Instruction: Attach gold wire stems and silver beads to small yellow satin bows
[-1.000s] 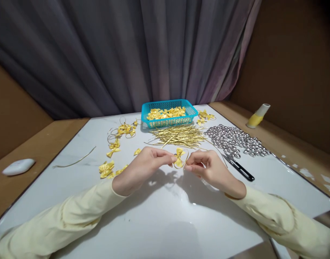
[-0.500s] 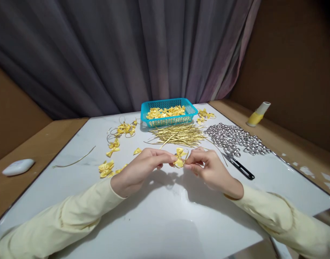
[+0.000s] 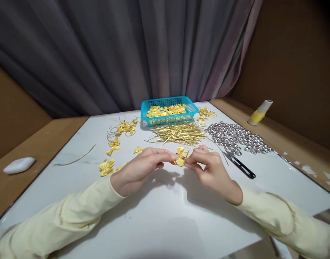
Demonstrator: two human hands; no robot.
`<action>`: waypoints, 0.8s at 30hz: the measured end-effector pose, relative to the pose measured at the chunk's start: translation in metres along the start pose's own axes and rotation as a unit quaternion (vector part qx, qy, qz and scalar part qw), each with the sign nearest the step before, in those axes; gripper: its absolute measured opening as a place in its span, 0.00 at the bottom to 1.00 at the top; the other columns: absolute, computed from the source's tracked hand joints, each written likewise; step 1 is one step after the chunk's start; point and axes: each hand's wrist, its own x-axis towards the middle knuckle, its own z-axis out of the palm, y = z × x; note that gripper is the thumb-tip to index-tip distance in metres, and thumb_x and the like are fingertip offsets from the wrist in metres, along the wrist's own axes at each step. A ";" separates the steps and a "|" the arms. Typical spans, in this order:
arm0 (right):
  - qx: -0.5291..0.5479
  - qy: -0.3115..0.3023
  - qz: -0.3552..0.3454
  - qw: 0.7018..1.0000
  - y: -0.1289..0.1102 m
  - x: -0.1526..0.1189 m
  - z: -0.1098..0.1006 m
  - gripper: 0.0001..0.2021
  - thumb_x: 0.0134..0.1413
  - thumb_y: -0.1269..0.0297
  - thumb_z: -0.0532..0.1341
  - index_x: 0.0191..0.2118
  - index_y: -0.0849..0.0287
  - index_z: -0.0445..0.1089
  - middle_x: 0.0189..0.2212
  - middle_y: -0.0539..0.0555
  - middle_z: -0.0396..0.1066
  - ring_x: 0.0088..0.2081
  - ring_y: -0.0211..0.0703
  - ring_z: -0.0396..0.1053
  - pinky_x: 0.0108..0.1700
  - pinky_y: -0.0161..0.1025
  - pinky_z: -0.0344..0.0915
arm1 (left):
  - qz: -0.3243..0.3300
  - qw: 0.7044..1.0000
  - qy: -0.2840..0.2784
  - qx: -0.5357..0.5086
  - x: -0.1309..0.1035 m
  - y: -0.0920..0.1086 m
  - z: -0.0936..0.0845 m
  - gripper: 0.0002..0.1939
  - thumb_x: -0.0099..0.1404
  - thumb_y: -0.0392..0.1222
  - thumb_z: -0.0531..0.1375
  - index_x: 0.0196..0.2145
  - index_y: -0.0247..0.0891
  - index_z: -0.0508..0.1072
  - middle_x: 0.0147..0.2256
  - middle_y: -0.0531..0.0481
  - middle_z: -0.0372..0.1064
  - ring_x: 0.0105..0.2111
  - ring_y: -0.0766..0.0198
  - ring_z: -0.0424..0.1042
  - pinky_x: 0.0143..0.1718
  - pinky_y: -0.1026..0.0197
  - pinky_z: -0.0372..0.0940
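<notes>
We've got the yellow bow (image 3: 180, 158) up between both hands, above the white table (image 3: 154, 223) and not resting on it, a little right of the view's middle. Left hand (image 3: 143, 167): thumb and index pinched on the bow's left side, near the waist. Right hand (image 3: 210, 167): thumb and index drawn together at the bow's right edge, where the thin gold wire (image 3: 187, 153) curves round; we take it they're clamped on that wire, but the tips are too small to tell exactly what sits between them.

Step in hand, our judgement: working the wire around or against the bow to fasten it. The next move seems to call for a steady left pinch as anchor while the right fingertips twist or snug the wire without crushing the ribbon.

Orientation: we read the long axis as roughly up-and-down in the view, one lobe fanning up and away, the other pointing down toward us, across the line joining the hands. Broad face looks turned to the camera; any tilt in depth we can't tell. The wire bows out on the right side; its ends are hidden by the fingers. Past the hands lies the gold wire pile (image 3: 178, 133).
</notes>
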 end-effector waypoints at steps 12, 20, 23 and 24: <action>0.040 -0.018 0.102 0.994 -0.002 -0.002 0.005 0.09 0.43 0.75 0.56 0.17 0.60 0.65 0.15 0.48 0.65 0.23 0.37 0.56 0.31 0.36 0.52 | -0.010 1.000 -0.016 -0.008 0.007 -0.012 0.004 0.08 0.52 0.42 0.59 0.21 0.37 0.74 0.24 0.54 0.65 0.26 0.67 0.55 0.30 0.63 0.48; 0.135 -0.018 0.192 0.972 -0.005 -0.001 0.006 0.09 0.41 0.76 0.55 0.17 0.60 0.66 0.14 0.47 0.64 0.21 0.36 0.59 0.27 0.35 0.55 | 0.028 1.000 0.000 0.005 0.003 -0.013 0.005 0.10 0.54 0.45 0.59 0.26 0.35 0.75 0.28 0.50 0.69 0.31 0.63 0.62 0.35 0.61 0.54; 0.133 -0.035 0.173 0.975 -0.004 0.000 0.005 0.10 0.43 0.76 0.56 0.16 0.60 0.65 0.14 0.47 0.66 0.22 0.36 0.61 0.29 0.35 0.56 | 0.041 0.999 0.003 0.026 -0.001 -0.009 0.007 0.10 0.55 0.44 0.58 0.26 0.35 0.74 0.28 0.50 0.70 0.31 0.63 0.64 0.35 0.62 0.55; 0.131 -0.042 0.166 0.976 -0.004 0.001 0.005 0.11 0.44 0.76 0.56 0.16 0.60 0.66 0.14 0.47 0.67 0.22 0.36 0.62 0.29 0.36 0.56 | 0.044 0.998 0.007 0.034 -0.002 -0.008 0.007 0.10 0.56 0.44 0.58 0.26 0.35 0.74 0.28 0.50 0.70 0.31 0.63 0.64 0.35 0.62 0.56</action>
